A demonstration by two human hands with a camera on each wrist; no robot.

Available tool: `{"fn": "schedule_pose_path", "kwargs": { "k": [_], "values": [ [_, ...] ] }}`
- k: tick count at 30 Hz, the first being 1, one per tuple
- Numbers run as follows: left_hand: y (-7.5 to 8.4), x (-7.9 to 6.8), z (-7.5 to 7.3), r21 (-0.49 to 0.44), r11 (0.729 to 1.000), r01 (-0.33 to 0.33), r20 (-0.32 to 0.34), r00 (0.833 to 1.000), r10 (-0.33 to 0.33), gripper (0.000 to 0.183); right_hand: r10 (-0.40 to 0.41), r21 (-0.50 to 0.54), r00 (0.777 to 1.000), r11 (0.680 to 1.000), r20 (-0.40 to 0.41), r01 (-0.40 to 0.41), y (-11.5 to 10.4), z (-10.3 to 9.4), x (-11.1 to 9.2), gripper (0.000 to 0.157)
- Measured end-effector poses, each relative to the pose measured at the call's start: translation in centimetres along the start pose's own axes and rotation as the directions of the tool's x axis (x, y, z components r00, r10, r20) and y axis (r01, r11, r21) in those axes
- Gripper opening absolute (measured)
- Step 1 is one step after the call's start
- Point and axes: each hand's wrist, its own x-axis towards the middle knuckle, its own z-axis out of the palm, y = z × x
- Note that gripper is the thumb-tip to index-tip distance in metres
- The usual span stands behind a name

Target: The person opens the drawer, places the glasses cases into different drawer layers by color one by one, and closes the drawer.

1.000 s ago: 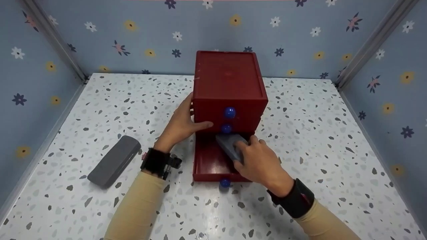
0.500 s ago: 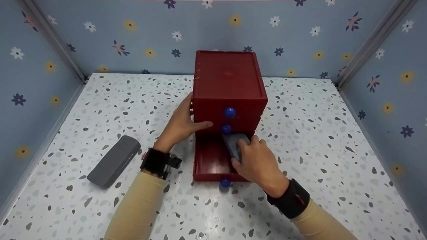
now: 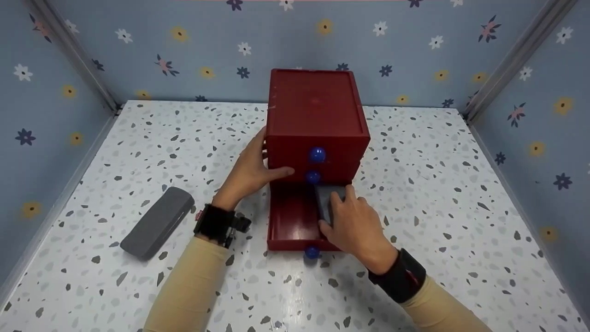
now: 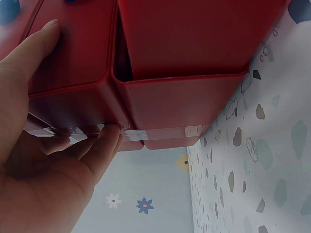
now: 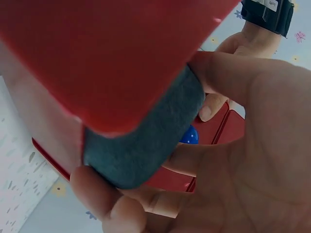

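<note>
A red drawer unit [image 3: 318, 103] with blue round knobs stands mid-table, its bottom drawer [image 3: 292, 221] pulled out. My left hand [image 3: 249, 173] grips the unit's left side, thumb across the front; the left wrist view shows the fingers along the side wall. In the bottom drawer's right half lies a grey case [image 3: 325, 203], partly under the drawer above. My right hand [image 3: 357, 223] holds this case; in the right wrist view, thumb and fingers curl round the case [image 5: 146, 141], while the drawer wall [image 5: 116, 58] covers part of it.
Another grey case [image 3: 157, 223] lies on the speckled white table [image 3: 258, 290], left of the left forearm. Blue flowered panels [image 3: 207, 50] enclose the table at the back and both sides.
My right hand has shifted the grey case slightly rightward in the drawer and turned it straighter, toward the right wall. The left hand and the drawer unit have stayed put.
</note>
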Motion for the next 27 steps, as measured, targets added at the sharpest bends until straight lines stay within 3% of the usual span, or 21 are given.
{"fn": "schedule_pose_path", "kwargs": {
  "k": [8,15,21,27],
  "values": [
    [-0.2,-0.1,0.0,0.005,1.0,0.02,-0.003,1.0,-0.02,0.103,-0.03,0.011,0.999,0.999,-0.018,0.03,0.3,0.7,0.3,0.06],
    [0.1,0.0,0.0,0.002,1.0,0.011,-0.003,1.0,-0.011,0.102,-0.016,0.053,0.997,0.999,0.082,0.011,0.7,1.1,0.9,0.067],
    [0.0,0.0,0.0,-0.014,1.0,-0.01,-0.002,1.0,0.01,0.103,-0.05,0.083,0.995,0.996,0.089,0.043,1.3,1.1,1.3,0.055],
    [0.1,0.0,0.1,-0.017,1.0,0.012,0.001,1.0,-0.012,0.104,-0.109,0.279,0.987,0.958,0.12,0.071,2.9,0.3,1.7,0.036]
  ]
}}
